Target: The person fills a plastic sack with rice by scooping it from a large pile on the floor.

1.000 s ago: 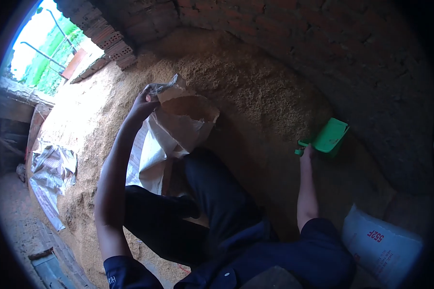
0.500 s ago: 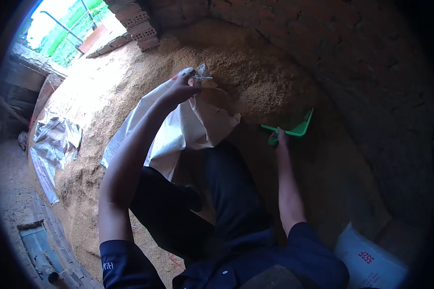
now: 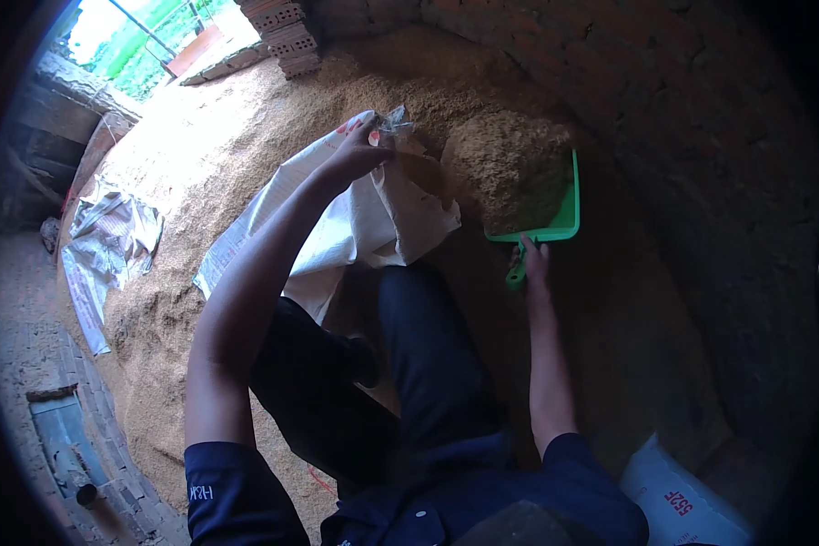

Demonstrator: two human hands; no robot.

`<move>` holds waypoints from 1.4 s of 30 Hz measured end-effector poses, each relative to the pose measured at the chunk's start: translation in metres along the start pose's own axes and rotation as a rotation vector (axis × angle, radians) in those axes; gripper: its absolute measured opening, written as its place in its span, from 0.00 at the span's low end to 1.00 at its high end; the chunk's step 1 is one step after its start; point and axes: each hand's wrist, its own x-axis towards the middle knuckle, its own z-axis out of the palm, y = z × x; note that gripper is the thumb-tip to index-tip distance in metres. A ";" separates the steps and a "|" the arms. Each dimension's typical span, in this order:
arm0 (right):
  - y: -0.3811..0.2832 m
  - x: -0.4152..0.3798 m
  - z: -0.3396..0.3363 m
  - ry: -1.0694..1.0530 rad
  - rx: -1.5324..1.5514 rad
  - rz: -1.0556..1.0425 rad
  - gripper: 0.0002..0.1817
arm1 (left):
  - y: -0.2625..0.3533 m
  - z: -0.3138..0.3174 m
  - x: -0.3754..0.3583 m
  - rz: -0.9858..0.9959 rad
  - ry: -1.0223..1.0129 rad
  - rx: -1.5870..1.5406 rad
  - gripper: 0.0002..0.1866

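My left hand (image 3: 364, 153) grips the upper rim of a white woven sack (image 3: 337, 223), which hangs with its mouth open toward the right, in front of my knees. To the right, my right hand (image 3: 533, 261) is closed on the handle of a green scoop (image 3: 564, 218). A heap of brown grain-like material (image 3: 510, 159) fills the scoop, hiding most of its pan. The scoop is a short way right of the sack's mouth, not touching it.
Loose brown material (image 3: 200, 146) is piled around my legs. An empty crumpled sack (image 3: 109, 237) lies at the left. Hollow bricks (image 3: 287, 41) stand at the top, by an opening. A printed white bag (image 3: 682, 500) is at lower right. A dark brick wall (image 3: 701, 136) curves along the right.
The scoop has come up and turned, and now carries a large heap of material. My right hand has shifted slightly with it. My left hand still holds the sack's rim.
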 end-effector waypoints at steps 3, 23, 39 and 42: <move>-0.022 -0.031 0.023 -0.117 -0.358 -0.134 0.12 | -0.012 -0.006 0.009 0.003 -0.009 0.013 0.42; -0.013 -0.084 -0.168 0.470 -0.032 -0.127 0.15 | 0.000 -0.017 0.009 -0.136 0.156 -0.030 0.44; -0.001 0.073 -0.147 0.719 -0.091 -0.131 0.11 | -0.046 -0.019 0.048 -0.060 0.179 0.310 0.51; 0.008 0.070 -0.109 0.428 -0.033 -0.091 0.11 | -0.051 -0.012 0.046 0.020 0.246 0.360 0.49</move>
